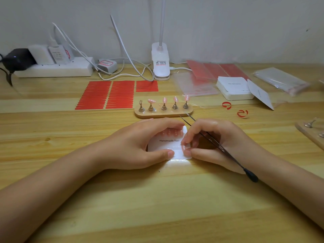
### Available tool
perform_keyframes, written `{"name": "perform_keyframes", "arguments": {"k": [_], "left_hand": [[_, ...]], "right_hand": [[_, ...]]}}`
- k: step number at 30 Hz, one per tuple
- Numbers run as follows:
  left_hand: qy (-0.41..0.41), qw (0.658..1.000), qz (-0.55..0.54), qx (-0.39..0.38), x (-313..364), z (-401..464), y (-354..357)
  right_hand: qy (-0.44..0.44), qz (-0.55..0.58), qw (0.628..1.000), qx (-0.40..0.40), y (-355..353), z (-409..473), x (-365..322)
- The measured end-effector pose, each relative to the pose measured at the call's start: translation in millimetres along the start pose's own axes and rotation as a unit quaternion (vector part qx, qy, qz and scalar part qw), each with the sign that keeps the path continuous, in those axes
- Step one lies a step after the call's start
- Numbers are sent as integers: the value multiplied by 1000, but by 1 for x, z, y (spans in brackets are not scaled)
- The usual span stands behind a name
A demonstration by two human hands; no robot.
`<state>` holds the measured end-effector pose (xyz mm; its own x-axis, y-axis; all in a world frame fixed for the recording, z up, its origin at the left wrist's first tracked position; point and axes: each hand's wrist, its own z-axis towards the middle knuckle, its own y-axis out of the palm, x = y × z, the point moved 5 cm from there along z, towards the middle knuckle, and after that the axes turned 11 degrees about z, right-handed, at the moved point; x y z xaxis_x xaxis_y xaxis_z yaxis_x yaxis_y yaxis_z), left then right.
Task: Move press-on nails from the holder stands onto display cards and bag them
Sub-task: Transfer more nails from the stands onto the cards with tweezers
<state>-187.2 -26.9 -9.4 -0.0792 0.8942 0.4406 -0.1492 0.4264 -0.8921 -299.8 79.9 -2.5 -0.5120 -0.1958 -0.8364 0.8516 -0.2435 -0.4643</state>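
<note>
A white display card (169,140) printed "Handmade Nail" lies on the wooden table. My left hand (140,144) grips its left side, fingers curled over a row of pink nails (172,132) along its top edge. My right hand (213,142) holds black tweezers (220,146) and presses a pink nail (183,147) onto the card's lower strip with thumb and forefinger. Behind the card stands a wooden holder base (164,114) with several metal stands; the leftmost stand (141,106) is bare, the others carry pink nails (175,99).
Red adhesive tab sheets (105,94) lie at back left. A clip lamp (160,62), power strip (52,68) and cables sit by the wall. A card stack (234,88), clear bags (281,79) and red peeled backings (242,114) lie right. Another holder (312,130) shows at the right edge.
</note>
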Motion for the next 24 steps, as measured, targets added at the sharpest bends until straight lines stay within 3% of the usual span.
{"name": "perform_keyframes", "arguments": {"k": [6,9,11,14,24], "left_hand": [[8,1000,-22,8,-2,0,-1],[5,999,-26,23,-4,-1,-2],[9,999,-15,48,-4,-1,-4],[8,997,3,75,-5,-2,-5],[-34,996,23,81,-10,-1,-4]], "right_hand": [[-14,-1,999,53,-5,-3,-4],[-27,70,990,119,-14,-5,-8],[13,130,980,150,-21,-6,-4],[58,92,982,154,-25,-5,0],[78,110,980,144,-22,-7,-4]]}}
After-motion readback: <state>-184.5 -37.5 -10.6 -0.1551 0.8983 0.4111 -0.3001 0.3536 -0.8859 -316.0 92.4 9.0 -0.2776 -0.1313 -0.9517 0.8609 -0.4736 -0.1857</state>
